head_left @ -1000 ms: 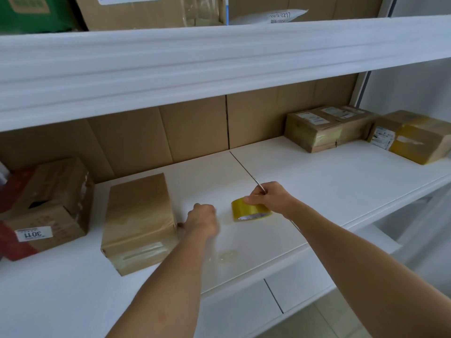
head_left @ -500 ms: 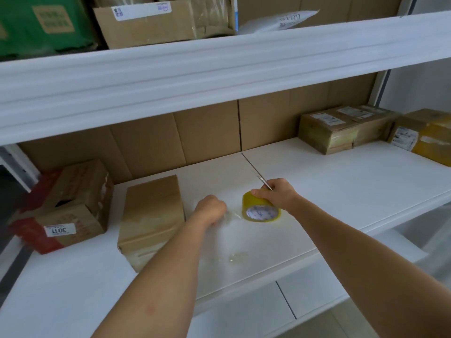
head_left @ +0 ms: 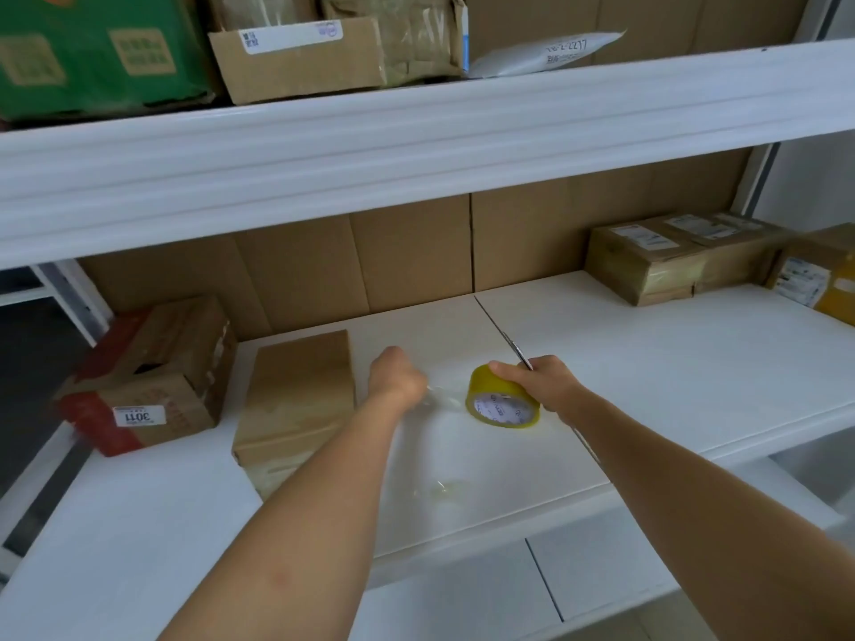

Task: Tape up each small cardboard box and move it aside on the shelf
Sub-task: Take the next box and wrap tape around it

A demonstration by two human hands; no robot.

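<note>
On the shelf [head_left: 647,363], our left hand [head_left: 398,377] pinches the tape end [head_left: 444,397] while our right hand [head_left: 550,386] grips the roll [head_left: 502,400]; slack could let the strip fold onto itself before reaching the box [head_left: 300,390].

two bare forearms, no sleeves in view — left hand [head_left: 397,379], right hand [head_left: 550,384], no rings

There is a single view, from a head-worn wide-angle camera that looks forward and slightly down at the middle shelf [head_left: 647,363] from close in front of it, near enough for both forearms to reach in from the bottom edge. The shelf's front edge runs diagonally across the lower frame. Above the shelf, the upper shelf board [head_left: 416,150] crosses the frame, bowed by the lens.
</note>
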